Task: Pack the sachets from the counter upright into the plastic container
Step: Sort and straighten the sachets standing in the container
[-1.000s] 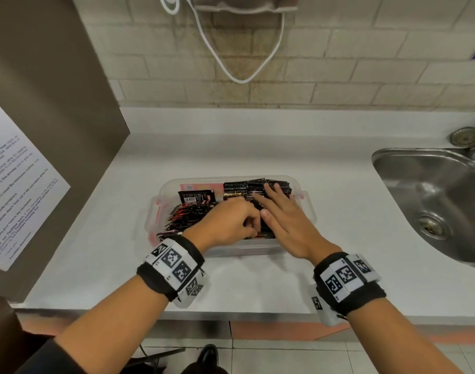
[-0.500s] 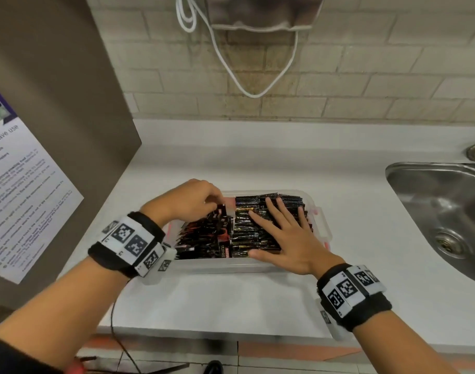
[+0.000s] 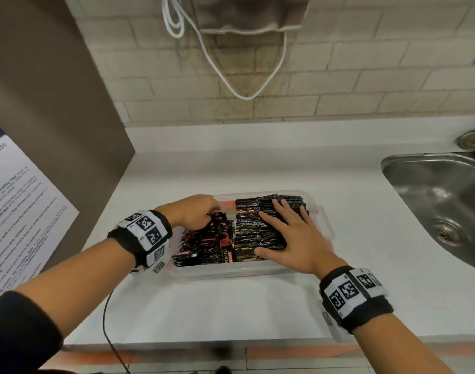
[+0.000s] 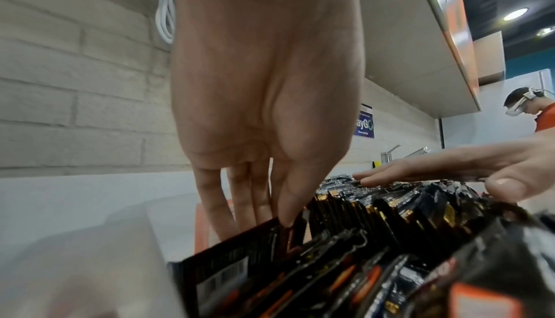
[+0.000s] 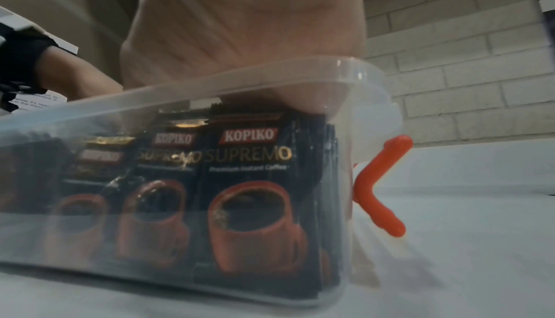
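A brown panel [image 3: 55, 103] with a printed paper notice [image 3: 18, 211] stands at the far left of the matte white counter [image 3: 231, 306]. The left hand [image 3: 196, 211] reaches into the left end of the clear, round-cornered plastic container [image 3: 231, 271], its thumb and fingers [image 4: 285, 206] pinching the crimped top edge of a glossy black sachet [image 4: 258, 235]. Around it, red-printed sachets [image 3: 204, 244] lean loosely. The right hand [image 3: 293, 238] lies flat, fingers straight and spread, pressing on the tight upright rows of black foil sachets [image 3: 250, 228] in the right half. An orange clip [image 5: 381, 185] hangs at the container's right end. A steel sink [image 3: 441, 206] lies far right.
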Available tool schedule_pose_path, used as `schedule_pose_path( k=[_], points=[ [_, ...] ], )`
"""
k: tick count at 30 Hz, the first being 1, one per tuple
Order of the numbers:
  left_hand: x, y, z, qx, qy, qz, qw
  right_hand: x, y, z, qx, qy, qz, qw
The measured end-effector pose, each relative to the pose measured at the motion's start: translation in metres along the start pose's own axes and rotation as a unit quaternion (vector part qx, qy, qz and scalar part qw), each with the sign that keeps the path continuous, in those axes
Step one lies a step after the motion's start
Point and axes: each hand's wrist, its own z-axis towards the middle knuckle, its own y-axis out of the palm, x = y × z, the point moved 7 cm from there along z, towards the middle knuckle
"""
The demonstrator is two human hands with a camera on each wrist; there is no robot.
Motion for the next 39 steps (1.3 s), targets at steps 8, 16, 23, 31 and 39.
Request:
schedule_pose_path(
  k=[8, 16, 23, 31, 39],
  points=[
    [-0.001, 0.011, 0.008, -0.02, 0.003, 0.034, 0.999, -0.001, -0.001, -0.001, 0.007, 0.007, -0.001, 1.0],
    [-0.006, 0.016, 0.007, -0.03, -0.005, 0.046, 0.998, -0.002, -0.003, -0.002, 0.006, 0.011, 0.003, 1.0],
    [-0.011, 0.018, 0.004, -0.072, -0.022, 0.047, 0.996, -0.003, -0.005, -0.004, 0.025, 0.005, 0.016, 1.0],
    [-0.015, 0.01, 0.003, -0.061, -0.03, 0.007, 0.998, 0.007, -0.04, -0.017, 0.143, 0.026, 0.145, 0.979],
    [-0.004, -0.024, -0.009, 0.039, 0.015, 0.007, 0.999, 0.039, -0.043, -0.038, -0.013, 0.018, 0.226, 0.974]
  ],
)
